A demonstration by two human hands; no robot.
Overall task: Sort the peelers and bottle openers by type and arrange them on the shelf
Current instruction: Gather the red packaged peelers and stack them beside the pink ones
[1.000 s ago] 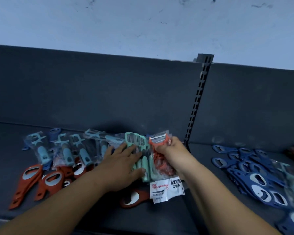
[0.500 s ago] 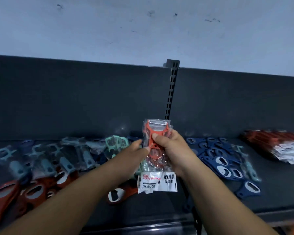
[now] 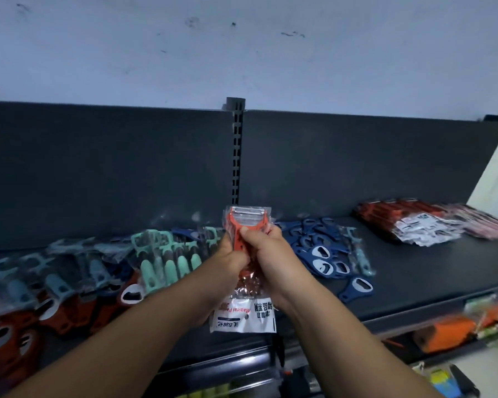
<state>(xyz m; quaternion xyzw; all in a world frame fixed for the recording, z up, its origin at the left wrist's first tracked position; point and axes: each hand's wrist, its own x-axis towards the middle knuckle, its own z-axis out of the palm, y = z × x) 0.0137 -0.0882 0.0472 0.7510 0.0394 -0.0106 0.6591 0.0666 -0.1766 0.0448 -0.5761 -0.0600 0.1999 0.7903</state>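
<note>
Both hands hold a bunch of packaged orange peelers point(image 3: 246, 225) upright above the dark shelf point(image 3: 431, 271). My left hand point(image 3: 227, 261) grips the packs from the left, my right hand point(image 3: 266, 251) from the right, thumb across the orange handle. White labels hang below the hands. On the shelf to the left lie mint peelers point(image 3: 161, 254), pale blue peelers point(image 3: 55, 274) and orange bottle openers point(image 3: 15, 337). Blue bottle openers point(image 3: 319, 254) lie to the right. A stack of packaged red peelers point(image 3: 406, 222) sits at the far right.
A slotted upright post point(image 3: 235, 150) splits the shelf's dark back panel. Pink packaged items point(image 3: 483, 222) lie beyond the red stack. A lower shelf at the bottom right holds orange packages point(image 3: 446, 331). A pale wall rises above the shelving.
The orange peeler packs came up off the pile on the left. My left hand left the mint peelers and joined the right on the packs. The view swung right.
</note>
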